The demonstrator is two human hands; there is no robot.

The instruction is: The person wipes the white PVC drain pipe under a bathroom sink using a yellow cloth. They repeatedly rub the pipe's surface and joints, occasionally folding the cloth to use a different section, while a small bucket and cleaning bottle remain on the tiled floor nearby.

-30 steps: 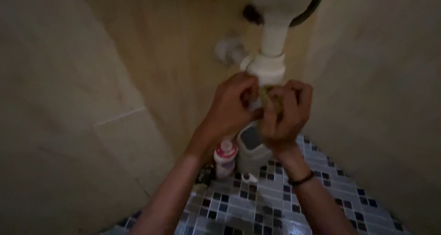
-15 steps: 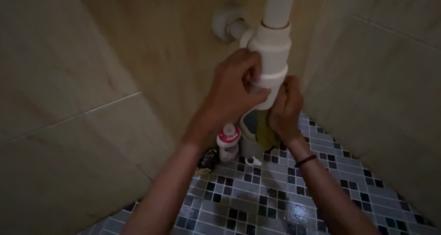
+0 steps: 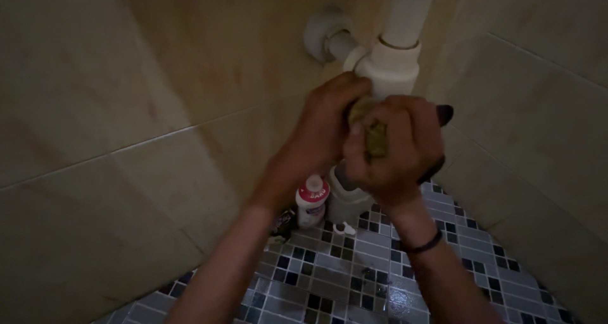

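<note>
The drain trap point(image 3: 391, 68), a white plastic fitting under the basin, hangs straight above both hands, joined to a white pipe point(image 3: 406, 17) that rises out of view and a side arm that runs to a round wall collar point(image 3: 321, 31) up and to the left of the grip. The right hand point(image 3: 398, 148) is closed tightly around a yellowish-green scrubbing pad point(image 3: 373, 134) and presses it against the underside of the trap; the left hand point(image 3: 324, 129) is curled around the same spot from the other side, its fingers touching the fitting and the pad. How much of the trap's lower cup is covered cannot be told. The step in hand looks like scrubbing or gripping the bottom of the trap through the pad. The next move would call for a firm two-handed hold and a steady twist or rub without straining the side arm. Below the grip, on the mosaic floor point(image 3: 354, 286), stand a white bottle with a pink label point(image 3: 311, 201) and a grey container point(image 3: 348, 200), just beside each other.
</note>
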